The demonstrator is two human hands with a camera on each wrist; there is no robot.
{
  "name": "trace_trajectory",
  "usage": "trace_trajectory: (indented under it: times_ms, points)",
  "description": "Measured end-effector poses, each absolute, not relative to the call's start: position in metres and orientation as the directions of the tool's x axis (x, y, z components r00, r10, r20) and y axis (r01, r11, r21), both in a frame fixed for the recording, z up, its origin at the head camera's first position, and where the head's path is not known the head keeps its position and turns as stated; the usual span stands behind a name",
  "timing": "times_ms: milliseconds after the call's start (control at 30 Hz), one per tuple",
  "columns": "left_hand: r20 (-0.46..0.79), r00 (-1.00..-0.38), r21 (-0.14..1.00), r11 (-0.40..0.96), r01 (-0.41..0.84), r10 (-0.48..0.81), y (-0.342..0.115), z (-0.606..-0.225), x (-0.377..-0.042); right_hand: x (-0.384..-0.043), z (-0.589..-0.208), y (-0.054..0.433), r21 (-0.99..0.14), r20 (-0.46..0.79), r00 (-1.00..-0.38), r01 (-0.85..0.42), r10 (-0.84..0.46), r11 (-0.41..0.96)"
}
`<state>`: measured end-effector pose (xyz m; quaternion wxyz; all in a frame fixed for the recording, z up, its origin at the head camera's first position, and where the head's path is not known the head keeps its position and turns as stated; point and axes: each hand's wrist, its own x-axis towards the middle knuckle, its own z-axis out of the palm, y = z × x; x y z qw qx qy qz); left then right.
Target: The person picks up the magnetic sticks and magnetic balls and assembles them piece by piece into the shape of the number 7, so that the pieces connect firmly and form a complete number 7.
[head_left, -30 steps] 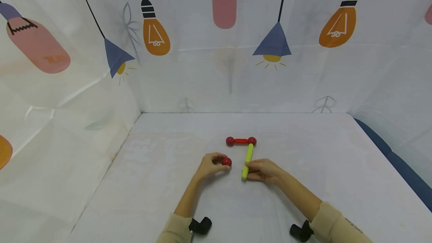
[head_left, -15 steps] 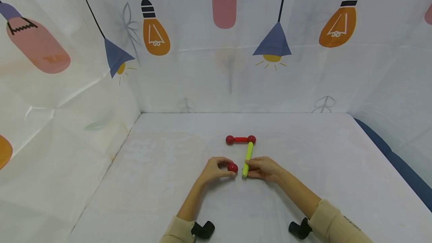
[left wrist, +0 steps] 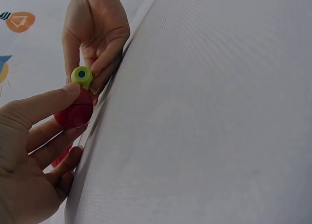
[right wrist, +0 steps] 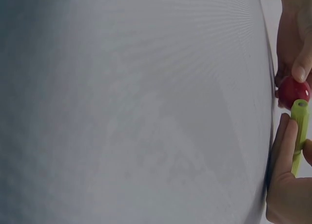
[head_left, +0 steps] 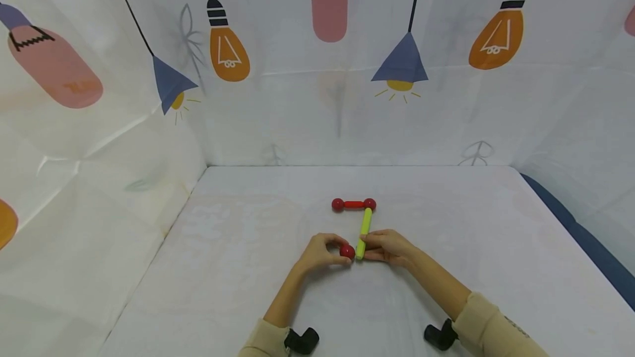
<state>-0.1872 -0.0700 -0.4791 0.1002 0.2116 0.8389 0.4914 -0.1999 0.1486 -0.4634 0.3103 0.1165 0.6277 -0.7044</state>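
In the head view my left hand pinches a red ball between thumb and fingers. The ball sits right beside the near end of a yellow-green rod, which my right hand pinches from the right side. At its far end the rod meets one of two red balls joined by a short red rod. In the left wrist view, the rod's near end shows a dark round centre. Whether ball and rod end touch is hard to tell.
The white table runs back to a white curtain printed with lamps and bulbs. Dark blue cloth shows past the table's right edge. Black wrist cameras sit at both cuffs.
My left hand has carried the red ball right and nearer to me, up to the rod's near end. The rod and joined balls have shifted very slightly away; my right hand keeps its pinch.
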Motion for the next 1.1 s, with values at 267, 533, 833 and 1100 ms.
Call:
trace_trajectory:
  times_ms: [267,533,833,1100]
  points:
    - [0.042,-0.875,0.839,0.459,0.293,0.482,-0.069,-0.48,-0.186,-0.2,-0.461,0.149,-0.815,-0.552,-0.783,0.579,-0.285,-0.014]
    - [0.016,-0.864,0.832,0.473,0.291,0.503,-0.067,-0.477,-0.183,-0.201,-0.462,0.15,-0.817,-0.552,-0.787,0.577,-0.274,-0.01]
    - [0.006,-0.854,0.838,0.463,0.288,0.519,-0.062,-0.475,-0.18,-0.202,-0.463,0.15,-0.825,-0.537,-0.798,0.565,-0.274,-0.026]
    - [0.01,-0.849,0.858,0.431,0.278,0.528,-0.059,-0.476,-0.178,-0.202,-0.463,0.147,-0.824,-0.525,-0.804,0.562,-0.278,-0.07]
